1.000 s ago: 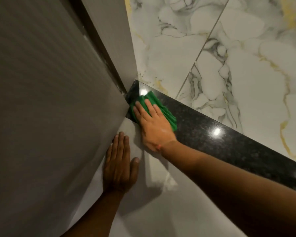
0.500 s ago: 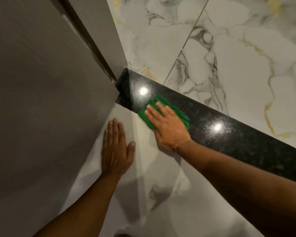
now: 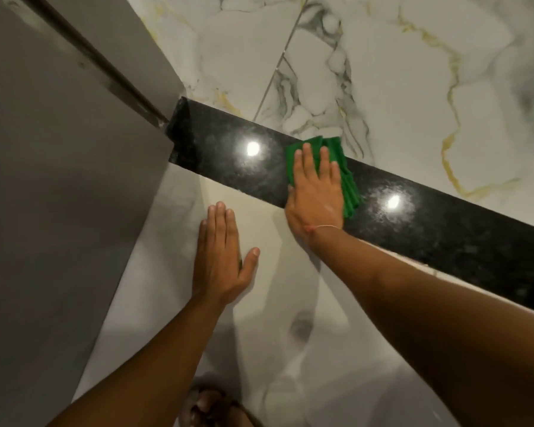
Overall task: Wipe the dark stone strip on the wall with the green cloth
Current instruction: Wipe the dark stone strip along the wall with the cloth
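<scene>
A glossy dark stone strip [image 3: 429,220] runs across the wall from the left corner down to the right, with two light reflections on it. My right hand [image 3: 315,192] lies flat on a folded green cloth [image 3: 349,183] and presses it against the strip, between the two reflections. The cloth peeks out above and to the right of the fingers. My left hand [image 3: 222,257] rests flat on the pale tile below the strip, fingers together, holding nothing.
White marble tiles with grey and gold veins [image 3: 383,72] cover the wall above the strip. A grey panel or door [image 3: 59,195] with a dark edge meets the strip's left end. Pale tile [image 3: 259,349] lies below; a foot [image 3: 210,408] shows at the bottom.
My right hand has slid the green cloth along the strip to the right, away from the corner by the grey panel. My left hand has stayed flat on the tile.
</scene>
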